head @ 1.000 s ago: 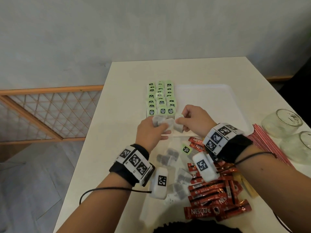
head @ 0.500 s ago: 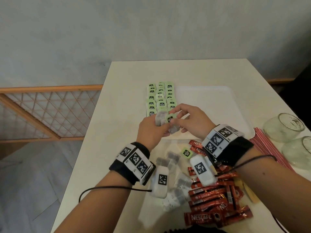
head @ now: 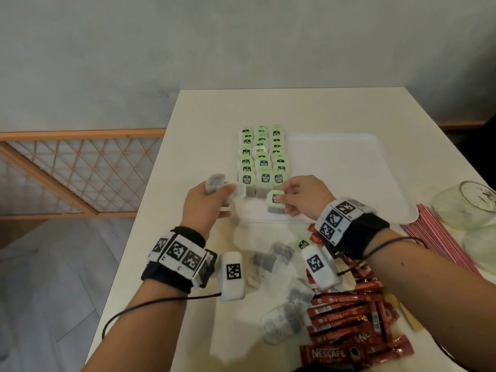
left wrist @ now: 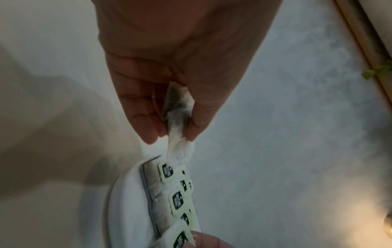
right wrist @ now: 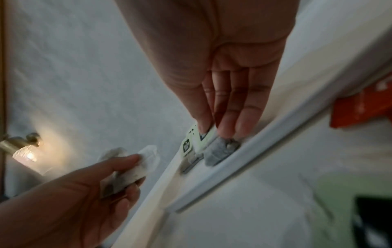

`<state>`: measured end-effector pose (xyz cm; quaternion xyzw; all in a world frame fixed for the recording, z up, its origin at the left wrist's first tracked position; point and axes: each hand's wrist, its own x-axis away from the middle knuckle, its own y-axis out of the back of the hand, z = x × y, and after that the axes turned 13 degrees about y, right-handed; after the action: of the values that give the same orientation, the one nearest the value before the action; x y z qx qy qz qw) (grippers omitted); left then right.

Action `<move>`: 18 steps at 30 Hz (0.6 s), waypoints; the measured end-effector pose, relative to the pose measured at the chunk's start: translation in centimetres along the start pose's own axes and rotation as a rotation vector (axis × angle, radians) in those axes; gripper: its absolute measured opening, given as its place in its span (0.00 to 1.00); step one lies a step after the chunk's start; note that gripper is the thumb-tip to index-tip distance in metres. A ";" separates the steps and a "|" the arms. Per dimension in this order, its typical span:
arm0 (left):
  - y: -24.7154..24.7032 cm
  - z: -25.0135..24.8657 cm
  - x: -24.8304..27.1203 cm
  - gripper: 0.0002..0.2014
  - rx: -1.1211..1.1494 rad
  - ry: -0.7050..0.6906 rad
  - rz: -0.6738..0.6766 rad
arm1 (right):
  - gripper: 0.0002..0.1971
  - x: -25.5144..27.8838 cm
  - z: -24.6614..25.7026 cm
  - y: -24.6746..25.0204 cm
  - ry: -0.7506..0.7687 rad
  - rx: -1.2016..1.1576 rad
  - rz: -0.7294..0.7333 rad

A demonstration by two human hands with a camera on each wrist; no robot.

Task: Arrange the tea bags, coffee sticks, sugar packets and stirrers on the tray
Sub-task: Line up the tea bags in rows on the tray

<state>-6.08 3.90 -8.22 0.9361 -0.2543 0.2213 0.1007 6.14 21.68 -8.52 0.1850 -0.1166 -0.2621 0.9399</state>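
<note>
Only the right wrist view shows the right hand (right wrist: 231, 94) pinching a tea bag (right wrist: 219, 151) onto the tray (head: 349, 162); the left hand (head: 204, 208), at 9 o'clock, grips spare bags (head: 214, 182).

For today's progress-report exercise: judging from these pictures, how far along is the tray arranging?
Done: three columns of tea bags fill the tray's left side. In hand: the right hand sets a tea bag at the tray's near edge; the left hand holds spare tea bags. Left: loose tea bags, coffee sticks and stirrers lie on the table. No sugar packets clearly show.
</note>
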 end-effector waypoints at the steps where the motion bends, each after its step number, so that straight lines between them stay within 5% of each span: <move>1: 0.3 -0.1 -0.2 0.12 0.010 0.000 -0.023 | 0.08 -0.3 0.2 -0.1 0.018 0.038 -0.014; 10: 1.1 -0.1 -1.7 0.10 0.106 0.028 -0.084 | 0.08 -2.8 2.5 -2.6 0.134 0.112 0.126; 18: 1.4 0.2 -1.7 0.06 0.146 0.035 -0.081 | 0.07 -4.3 3.0 -4.6 0.156 0.150 -0.028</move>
<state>-8.02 3.42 -9.03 0.9463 -0.1977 0.2516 0.0453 -0.48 19.50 -8.25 0.2763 -0.0596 -0.2504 0.9259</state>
